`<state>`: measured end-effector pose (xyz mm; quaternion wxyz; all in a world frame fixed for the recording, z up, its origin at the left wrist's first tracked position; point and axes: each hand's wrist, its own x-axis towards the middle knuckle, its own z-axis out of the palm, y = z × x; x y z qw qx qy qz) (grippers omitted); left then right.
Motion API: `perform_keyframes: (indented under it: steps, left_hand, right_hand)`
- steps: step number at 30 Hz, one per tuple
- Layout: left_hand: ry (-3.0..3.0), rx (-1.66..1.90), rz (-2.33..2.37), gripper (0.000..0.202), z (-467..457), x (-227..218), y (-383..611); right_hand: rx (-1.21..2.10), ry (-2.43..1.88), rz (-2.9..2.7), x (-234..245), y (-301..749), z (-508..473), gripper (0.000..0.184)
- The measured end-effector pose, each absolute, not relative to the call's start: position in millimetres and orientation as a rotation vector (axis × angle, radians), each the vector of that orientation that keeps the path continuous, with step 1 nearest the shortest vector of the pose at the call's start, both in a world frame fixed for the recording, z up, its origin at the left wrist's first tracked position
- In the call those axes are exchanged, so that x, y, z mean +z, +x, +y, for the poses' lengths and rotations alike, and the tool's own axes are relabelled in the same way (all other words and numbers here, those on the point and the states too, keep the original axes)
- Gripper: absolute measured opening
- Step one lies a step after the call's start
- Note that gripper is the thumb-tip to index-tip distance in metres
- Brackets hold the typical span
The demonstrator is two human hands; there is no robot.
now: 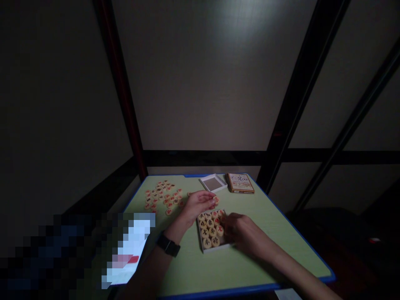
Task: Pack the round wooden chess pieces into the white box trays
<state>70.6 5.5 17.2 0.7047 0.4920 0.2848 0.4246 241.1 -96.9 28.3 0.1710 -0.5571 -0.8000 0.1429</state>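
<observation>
Open box (218, 248), shallow and square with thin pale walls, sits on the table (193, 275) and serves as clock centre; round, thick, wood-coloured discs (212, 231) packed in rows inside, black characters mostly at 9 o'clock side, red nearer 2 — bare floor patch toward 4 o'clock. Left hand (200, 203) at 11 o'clock, fingers clamped on a red-marked disc (216, 201) just off the box's 12 o'clock edge. Right hand (240, 227) at 3 o'clock, knuckles bent over that side of the box; fingertips hidden, cannot tell if together or apart. Loose pieces (169, 212), same round shape, red and black marks, scattered at 10 o'clock. White-rimmed tray (213, 184) with flat grey inside at 12; brown-edged carton (240, 183), pale lettered top, at 1. Table smooth, pale green, blue edging. Dark wristband (168, 244) on left wrist, 8 o'clock
</observation>
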Motion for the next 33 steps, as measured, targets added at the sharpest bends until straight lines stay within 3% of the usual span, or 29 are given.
perform_keyframes:
  steps: [9,22,27,33]
  left_hand:
    - [1.134,0.929,0.589,0.045,5,16,69]
    - [1.195,0.894,0.613,0.043,9,8,71]
    - [1.234,0.861,0.603,0.041,8,8,69]
    - [1.279,0.815,0.581,0.04,6,8,71]
  right_hand:
    - [0.34,-1.613,-2.31,26,237,-97,0.035]
    - [0.269,-1.537,-2.19,25,242,-93,0.02]
    - [0.177,-1.411,-2.034,29,244,-79,0.036]
    - [0.058,-1.434,-2.203,28,240,-76,0.035]
